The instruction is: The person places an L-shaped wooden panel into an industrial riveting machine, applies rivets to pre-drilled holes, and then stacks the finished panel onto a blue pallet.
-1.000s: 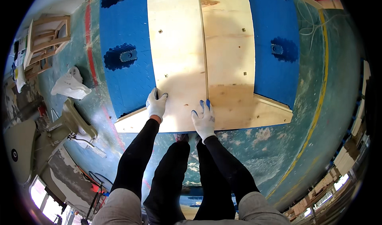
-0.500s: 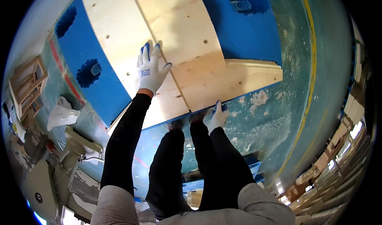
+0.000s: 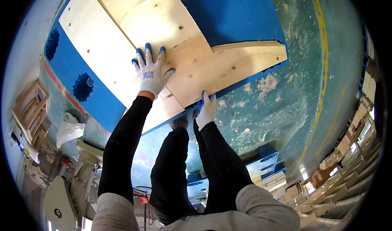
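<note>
Left hand [image 3: 150, 75] lies spread on plywood [image 3: 185, 53], right hand [image 3: 207, 111] at its edge.

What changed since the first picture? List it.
The left hand moved right, from the outer edge of the left plywood panel to spread over the seam. The right hand came off the seam to the near edge of the right plywood panel. The view turned. Both panels still lie on the blue base; the white bag remains on the floor.
</note>
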Demonstrator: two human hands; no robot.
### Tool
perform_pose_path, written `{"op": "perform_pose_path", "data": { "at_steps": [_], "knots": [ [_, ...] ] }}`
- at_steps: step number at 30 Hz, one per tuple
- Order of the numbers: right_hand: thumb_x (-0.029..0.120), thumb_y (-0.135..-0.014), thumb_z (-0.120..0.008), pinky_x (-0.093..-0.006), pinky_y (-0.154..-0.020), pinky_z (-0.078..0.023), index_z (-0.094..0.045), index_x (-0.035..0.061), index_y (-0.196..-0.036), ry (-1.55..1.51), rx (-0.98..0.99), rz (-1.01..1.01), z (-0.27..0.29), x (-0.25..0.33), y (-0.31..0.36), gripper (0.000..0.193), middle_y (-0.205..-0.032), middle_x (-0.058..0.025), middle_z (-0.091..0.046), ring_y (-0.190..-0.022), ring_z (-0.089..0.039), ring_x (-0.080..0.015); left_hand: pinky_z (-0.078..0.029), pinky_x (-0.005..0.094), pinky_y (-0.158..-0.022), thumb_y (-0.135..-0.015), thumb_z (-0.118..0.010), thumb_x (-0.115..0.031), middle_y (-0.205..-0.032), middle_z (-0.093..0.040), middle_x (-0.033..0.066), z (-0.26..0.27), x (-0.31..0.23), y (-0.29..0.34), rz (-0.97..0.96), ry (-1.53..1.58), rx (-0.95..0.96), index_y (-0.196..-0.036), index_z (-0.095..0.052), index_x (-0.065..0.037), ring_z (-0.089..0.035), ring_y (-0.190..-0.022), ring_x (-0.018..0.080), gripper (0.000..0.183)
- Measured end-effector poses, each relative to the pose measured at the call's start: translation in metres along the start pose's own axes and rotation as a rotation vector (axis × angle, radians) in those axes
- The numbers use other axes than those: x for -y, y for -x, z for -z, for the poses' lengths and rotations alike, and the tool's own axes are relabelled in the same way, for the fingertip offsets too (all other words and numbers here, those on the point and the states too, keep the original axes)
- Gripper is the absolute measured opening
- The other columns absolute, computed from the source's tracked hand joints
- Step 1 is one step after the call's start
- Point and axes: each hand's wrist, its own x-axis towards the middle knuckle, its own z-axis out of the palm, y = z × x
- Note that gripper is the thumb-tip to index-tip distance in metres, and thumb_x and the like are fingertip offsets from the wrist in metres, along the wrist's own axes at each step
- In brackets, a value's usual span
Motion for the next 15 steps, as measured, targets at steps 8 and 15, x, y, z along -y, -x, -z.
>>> {"op": "perform_pose_path", "data": {
  "at_steps": [8,15],
  "knots": [
    [0.020,-0.099,-0.061,-0.0307,-0.100,-0.042,-0.048,-0.0022,-0.141,0.384,0.149,0.089,0.024,0.042,0.016,0.049,-0.134,-0.0113,-0.057,-0.118,-0.055,-0.0196,-0.016,0.0550,-0.122,-0.090,-0.063,-0.048,-0.163,-0.024,0.0191,-0.003,0.019,0.020,-0.132,0.168,0.042,-0.154,-0.038,-0.018,-0.019,-0.150,0.0419,0.075],
    [0.021,-0.101,-0.058,-0.0306,-0.099,-0.045,-0.054,-0.0023,-0.135,0.774,0.282,0.103,0.055,0.116,0.103,0.041,-0.126,-0.0093,-0.062,-0.113,-0.059,-0.0192,-0.045,0.0434,-0.104,-0.089,-0.063,-0.038,-0.127,-0.063,0.0209,-0.010,0.022,0.217,0.050,0.765,0.398,-0.128,-0.062,-0.007,-0.058,-0.120,0.0382,0.050]
  ]
}}
